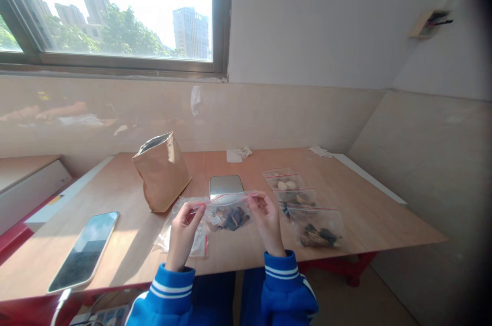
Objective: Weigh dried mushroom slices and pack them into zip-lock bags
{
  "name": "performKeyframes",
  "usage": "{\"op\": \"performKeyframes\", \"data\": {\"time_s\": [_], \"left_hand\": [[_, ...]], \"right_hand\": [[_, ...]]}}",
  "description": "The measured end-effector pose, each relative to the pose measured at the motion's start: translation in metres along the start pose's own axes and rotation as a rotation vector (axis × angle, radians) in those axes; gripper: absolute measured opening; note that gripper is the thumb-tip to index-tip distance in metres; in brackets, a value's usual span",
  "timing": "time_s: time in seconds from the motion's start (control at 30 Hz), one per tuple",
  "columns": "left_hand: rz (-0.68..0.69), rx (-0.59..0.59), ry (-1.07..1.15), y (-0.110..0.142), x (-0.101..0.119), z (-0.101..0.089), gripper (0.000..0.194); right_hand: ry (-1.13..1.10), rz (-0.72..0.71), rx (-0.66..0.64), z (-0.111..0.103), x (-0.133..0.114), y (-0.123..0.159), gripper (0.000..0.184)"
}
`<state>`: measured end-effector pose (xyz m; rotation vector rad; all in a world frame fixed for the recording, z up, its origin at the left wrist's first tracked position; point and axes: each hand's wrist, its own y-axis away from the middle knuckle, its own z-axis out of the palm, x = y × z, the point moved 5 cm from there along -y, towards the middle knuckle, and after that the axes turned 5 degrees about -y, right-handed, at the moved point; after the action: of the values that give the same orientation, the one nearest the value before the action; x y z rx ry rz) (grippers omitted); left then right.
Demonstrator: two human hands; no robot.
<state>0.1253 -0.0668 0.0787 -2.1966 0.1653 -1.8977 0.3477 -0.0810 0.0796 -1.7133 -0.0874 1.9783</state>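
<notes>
Between my two hands hangs a clear zip bag (226, 216) with a red seal strip and dark, dried-looking pieces inside; I cannot make out what they are. My left hand (183, 233) pinches the left end of its top edge, thumb against fingers. At the right end, my right hand (267, 221) grips the same edge. Under and beside my left hand lie flat clear zip bags (198, 245). To the right, a filled zip bag (317, 228) rests on the table, with more filled zip bags (290, 185) behind it. A silver, flat rectangular object (226, 183) lies just beyond the held bag.
An upright brown paper bag (163, 175) stands open at the left on the wooden table (369, 213). A phone (86, 249) with a white cable (61, 303) lies near the left edge. Crumpled white tissue (238, 154) sits by the wall. A window (115, 8) is above.
</notes>
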Motion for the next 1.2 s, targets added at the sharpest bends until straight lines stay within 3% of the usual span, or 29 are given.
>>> {"op": "performKeyframes", "data": {"time_s": [0.17, 0.37, 0.6, 0.73, 0.93, 1.2], "left_hand": [[0.027, 0.037, -0.098, 0.004, 0.002, 0.001, 0.027], [0.050, 0.116, -0.170, 0.008, 0.008, 0.007, 0.029], [-0.003, -0.002, 0.117, 0.011, 0.016, 0.019, 0.031], [-0.014, 0.011, 0.203, 0.015, 0.015, 0.021, 0.030], [-0.064, 0.038, 0.211, 0.012, 0.006, 0.012, 0.030], [-0.138, 0.065, 0.298, 0.014, 0.010, 0.004, 0.031]], "right_hand": [[0.010, -0.025, 0.047, -0.008, 0.000, 0.001, 0.025], [-0.127, -0.057, 0.057, -0.011, -0.006, 0.004, 0.019], [-0.300, 0.067, -0.050, 0.001, -0.002, 0.009, 0.020], [-0.309, 0.110, -0.093, 0.014, 0.003, 0.011, 0.033], [-0.194, 0.133, -0.134, 0.022, 0.000, 0.013, 0.036], [-0.166, 0.140, -0.157, 0.024, 0.002, 0.012, 0.036]]}}
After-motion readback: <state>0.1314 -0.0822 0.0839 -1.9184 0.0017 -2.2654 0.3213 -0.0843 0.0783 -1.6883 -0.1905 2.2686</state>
